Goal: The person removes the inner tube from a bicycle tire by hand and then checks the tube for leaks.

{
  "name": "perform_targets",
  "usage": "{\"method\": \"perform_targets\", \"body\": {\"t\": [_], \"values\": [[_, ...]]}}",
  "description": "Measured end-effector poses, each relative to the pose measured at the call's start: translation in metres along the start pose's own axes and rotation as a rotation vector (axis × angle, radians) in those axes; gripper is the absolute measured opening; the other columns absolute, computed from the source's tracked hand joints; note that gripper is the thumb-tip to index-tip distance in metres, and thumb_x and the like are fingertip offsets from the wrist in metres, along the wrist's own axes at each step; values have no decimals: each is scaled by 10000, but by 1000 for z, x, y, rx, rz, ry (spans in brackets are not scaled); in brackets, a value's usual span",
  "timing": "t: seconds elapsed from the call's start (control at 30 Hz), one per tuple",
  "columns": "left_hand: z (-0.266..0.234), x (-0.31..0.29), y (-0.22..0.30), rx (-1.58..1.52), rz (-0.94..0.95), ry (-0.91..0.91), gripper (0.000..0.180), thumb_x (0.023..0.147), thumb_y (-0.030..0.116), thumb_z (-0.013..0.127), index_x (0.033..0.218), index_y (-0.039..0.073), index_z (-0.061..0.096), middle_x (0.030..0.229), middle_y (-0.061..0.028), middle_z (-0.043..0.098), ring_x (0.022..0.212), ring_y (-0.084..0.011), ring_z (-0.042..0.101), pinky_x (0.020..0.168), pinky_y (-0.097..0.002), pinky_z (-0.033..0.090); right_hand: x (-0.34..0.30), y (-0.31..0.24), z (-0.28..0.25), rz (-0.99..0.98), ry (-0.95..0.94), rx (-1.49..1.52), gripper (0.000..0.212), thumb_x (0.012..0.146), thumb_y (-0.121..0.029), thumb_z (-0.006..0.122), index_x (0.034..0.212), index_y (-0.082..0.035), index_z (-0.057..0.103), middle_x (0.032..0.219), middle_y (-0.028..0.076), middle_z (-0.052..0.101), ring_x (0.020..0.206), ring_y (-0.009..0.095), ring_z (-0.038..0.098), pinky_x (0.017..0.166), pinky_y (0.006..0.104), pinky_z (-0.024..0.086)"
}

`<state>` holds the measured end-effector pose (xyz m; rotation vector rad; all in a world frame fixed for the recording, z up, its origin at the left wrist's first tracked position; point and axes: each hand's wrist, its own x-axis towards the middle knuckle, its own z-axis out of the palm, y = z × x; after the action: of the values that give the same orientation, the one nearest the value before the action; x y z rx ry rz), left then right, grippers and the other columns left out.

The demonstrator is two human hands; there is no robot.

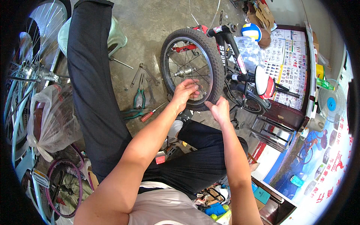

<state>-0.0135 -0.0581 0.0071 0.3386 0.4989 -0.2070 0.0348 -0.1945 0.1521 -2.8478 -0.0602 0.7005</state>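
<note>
Here's the left hand (186, 92), fingers curled in at the spokes of the wheel (216, 71), though whether it pinches anything I can't tell. The right hand (220, 110) grips the tyre's lower edge, thumb on the near side, with the wheel out ahead of the person, pliers (140, 99) and a screwdriver (147, 117) lying left of it on the floor (144, 43).

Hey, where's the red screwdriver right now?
In the head view, the red screwdriver lies on the floor left of centre, between the lower green-handled pliers and the person's left forearm.
</note>
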Motion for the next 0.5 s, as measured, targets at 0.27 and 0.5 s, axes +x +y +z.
{"method": "perform_targets", "body": {"t": [0.27, 0.5], "values": [[2, 0, -2, -63, -27, 22, 278, 980, 97, 687, 1257, 118, 676, 1033, -9, 730, 815, -94, 646, 735, -268, 560, 1, 0, -1, 14, -11, -8, 419, 766, -221, 845, 1038, 49, 675, 975, 272, 735, 1011, 427, 714, 880, 475, 539], [3, -1, 1, -64, -47, 5, 305, 981, 101, 686, 1285, 114, 666, 969, 25, 689, 778, -77, 619, 696, -256, 557, 2, 1, -2, -23, 15, -43, 407, 759, -220, 844, 1030, 40, 688, 987, 266, 738, 1009, 426, 714, 881, 470, 544]]}}
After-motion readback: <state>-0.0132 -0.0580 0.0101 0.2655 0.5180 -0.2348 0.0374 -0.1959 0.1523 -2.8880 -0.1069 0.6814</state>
